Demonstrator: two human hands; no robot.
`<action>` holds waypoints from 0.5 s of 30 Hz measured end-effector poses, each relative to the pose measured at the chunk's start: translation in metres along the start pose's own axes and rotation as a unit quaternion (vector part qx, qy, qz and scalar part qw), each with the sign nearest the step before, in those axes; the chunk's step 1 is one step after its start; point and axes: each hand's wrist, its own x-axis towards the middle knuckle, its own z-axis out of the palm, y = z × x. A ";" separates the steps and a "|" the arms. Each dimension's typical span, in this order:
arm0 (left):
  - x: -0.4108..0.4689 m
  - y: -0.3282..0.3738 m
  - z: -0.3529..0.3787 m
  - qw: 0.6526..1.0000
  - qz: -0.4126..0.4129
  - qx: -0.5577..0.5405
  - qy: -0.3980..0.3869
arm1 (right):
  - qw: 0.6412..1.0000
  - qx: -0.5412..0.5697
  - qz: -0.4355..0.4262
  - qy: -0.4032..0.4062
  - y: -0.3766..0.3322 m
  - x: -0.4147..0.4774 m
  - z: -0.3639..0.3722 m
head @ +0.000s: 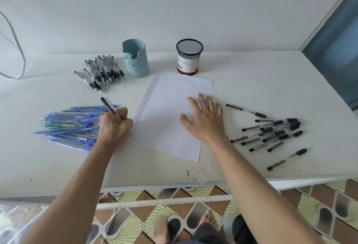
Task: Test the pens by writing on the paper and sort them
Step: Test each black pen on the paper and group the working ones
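White table (251, 88): hard, flat, carries everything
Paper (170, 98): centre; thin, light, apt to slide; right hand (205, 121) lies flat on it, fingers spread, pinning it
Piles: blue pens (73, 125) left, black pens (275, 133) right, clear pens (102, 69) far left
Pen (108, 105): light, stiff, smooth; left hand (114, 127) grips it low, at paper's near-left edge

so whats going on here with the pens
A person is testing pens. The left hand grips a black pen at the left edge of the paper, under a column of written words. The right hand lies flat on it. Blue pens lie to its left, black pens to its right; a blue cup and a mesh cup stand behind.
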 end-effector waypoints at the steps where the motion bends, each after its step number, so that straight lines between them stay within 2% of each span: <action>1: 0.000 0.000 0.000 1.000 -0.001 -0.002 -0.002 | 1.000 0.001 0.000 -0.001 0.000 0.000 0.000; 6: 0.000 -0.004 0.001 1.000 0.013 -0.009 0.002 | 1.000 0.001 0.000 -0.004 0.000 0.000 0.000; 8: 0.004 -0.007 0.000 0.999 -0.017 -0.029 0.008 | 1.000 0.002 -0.001 -0.002 0.000 0.000 0.000; 11: 0.010 -0.012 -0.003 0.987 -0.089 -0.136 0.014 | 1.000 0.002 0.000 -0.003 0.000 0.000 -0.001; 13: 0.013 -0.012 -0.005 0.971 -0.109 -0.211 0.011 | 1.000 0.003 0.000 -0.003 0.000 0.000 0.000; 15: 0.017 -0.011 -0.005 0.972 -0.108 -0.208 0.019 | 1.000 0.003 0.001 -0.003 0.000 0.000 0.000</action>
